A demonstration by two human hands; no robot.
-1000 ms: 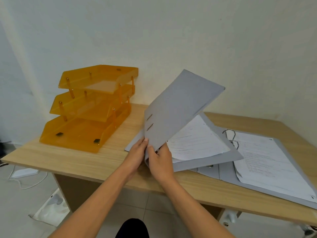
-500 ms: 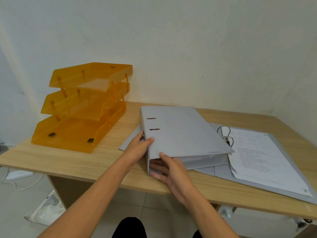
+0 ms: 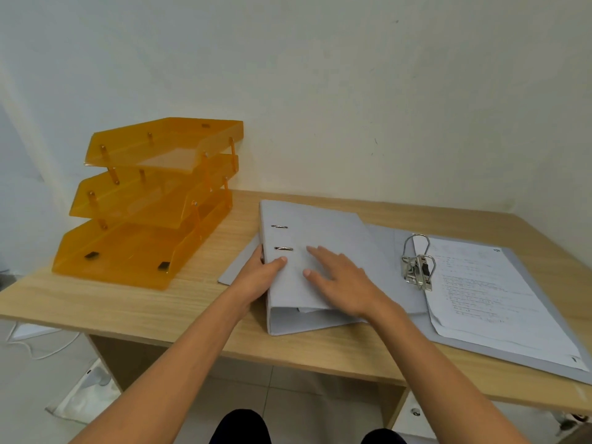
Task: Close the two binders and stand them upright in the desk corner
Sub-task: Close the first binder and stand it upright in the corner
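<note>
Lying flat on table [image 3: 198, 318], closed grey binder [image 3: 323, 238]; left hand [image 3: 259, 274] grasps spine edge, right hand [image 3: 344, 282] flat and released on cover. Second binder [image 3: 544, 357] open at right, well short of corner. Stiff board, paper-heavy, probably; best hold by spine, cover pressed.

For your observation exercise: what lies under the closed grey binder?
Under the closed grey lever-arch binder, a flat grey sheet sticks out at its left edge, and the open grey binder runs beneath its right. How far either reaches underneath is hidden.
</note>
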